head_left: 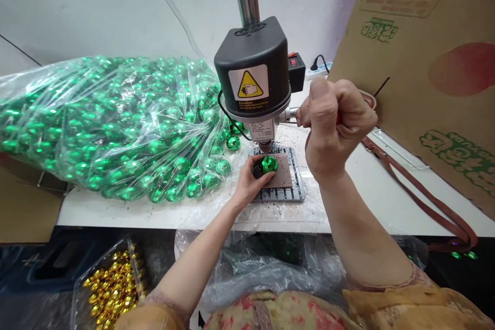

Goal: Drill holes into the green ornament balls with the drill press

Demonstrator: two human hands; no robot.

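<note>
A shiny green faceted ball (268, 164) sits on a brown pad (284, 172) under the spindle of a black bench drill press (253, 67). My left hand (249, 180) grips the ball from its left side, thumb in front and fingers behind. The drill's tip (266, 147) is right over the ball; I cannot tell whether it touches. On the drill's right side, my right hand (334, 124) is closed around the feed lever, whose metal stem (293, 115) shows beside the fist. Most of the lever's grip is hidden by the fingers.
A big clear bag of green balls (116, 129) lies at the left. One loose ball (233, 143) rests beside the drill. A cardboard box (433, 62) and brown strap (421, 180) are at the right. Below the table's edge stands a clear bin of gold balls (112, 289).
</note>
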